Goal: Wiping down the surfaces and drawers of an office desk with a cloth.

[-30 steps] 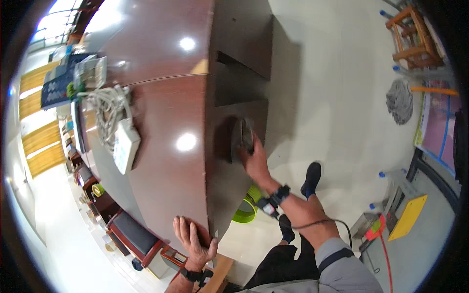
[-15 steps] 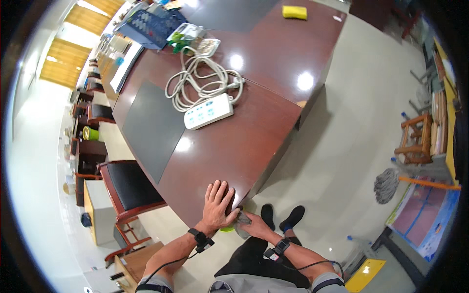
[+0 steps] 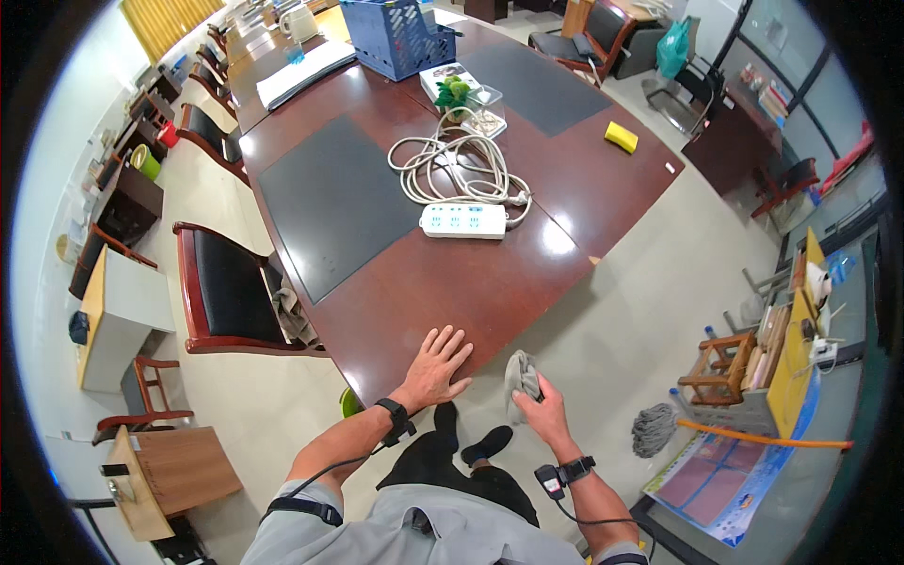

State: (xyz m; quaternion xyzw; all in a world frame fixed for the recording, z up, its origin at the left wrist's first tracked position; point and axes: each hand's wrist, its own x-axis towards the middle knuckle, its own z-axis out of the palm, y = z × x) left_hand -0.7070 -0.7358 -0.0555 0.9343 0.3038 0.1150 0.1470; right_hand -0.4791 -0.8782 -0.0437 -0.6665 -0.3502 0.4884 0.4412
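My left hand (image 3: pixel 437 365) lies flat near the rounded end of the dark red wooden table (image 3: pixel 405 311), fingers spread. Off the table's right edge, over the floor, my right hand (image 3: pixel 543 411) grips a crumpled grey cloth (image 3: pixel 519 377). Farther up the table, ahead of both hands, sits a white power strip (image 3: pixel 463 221). Its pale cable (image 3: pixel 452 165) is coiled loosely behind it. A yellow sponge-like block (image 3: pixel 621 137) lies toward the far right edge.
A blue plastic basket (image 3: pixel 391 42) and a small green plant (image 3: pixel 454 93) stand farther back. A black-seated chair (image 3: pixel 235 292) is at the left, with a cloth (image 3: pixel 294 315) hanging by it. At the right are a mop head (image 3: pixel 653 429) and a wooden stool (image 3: pixel 718 369).
My right hand has carried the grey cloth from the table's edge out to the right. The left hand stays flat on the table. My view has turned and shifted.
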